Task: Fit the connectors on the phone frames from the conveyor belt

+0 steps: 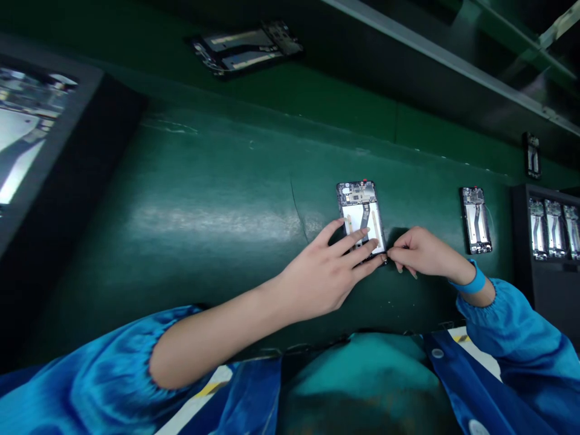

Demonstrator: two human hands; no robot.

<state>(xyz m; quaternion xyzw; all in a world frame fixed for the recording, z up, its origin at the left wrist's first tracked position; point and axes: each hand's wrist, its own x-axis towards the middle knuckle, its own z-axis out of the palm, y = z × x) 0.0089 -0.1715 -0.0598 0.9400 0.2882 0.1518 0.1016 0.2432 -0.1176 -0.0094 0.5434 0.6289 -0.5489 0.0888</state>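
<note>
At left, a black tray (pixel 93 145) is cut off. Right of centre, the left hand (pixel 330 272) lies spread over an opened smartphone (pixel 359 208), partly hiding its lower half; the right hand (pixel 419 249), fingertips together, is at its lower-right corner, anything pinched indiscernible.

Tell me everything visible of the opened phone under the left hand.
The black-framed, rectangular opened phone lies inner side up on the green worktop, slightly aslant. A grey, metallic-looking circuit board fills its far end, with a red spot at the edge. Nearer is a silver-white panel with a dark ribbon cable and tan strips. The bare left hand spreads its fingers over the near half; the bare right hand's fingertips are at the near right corner, contact unclear.
</note>
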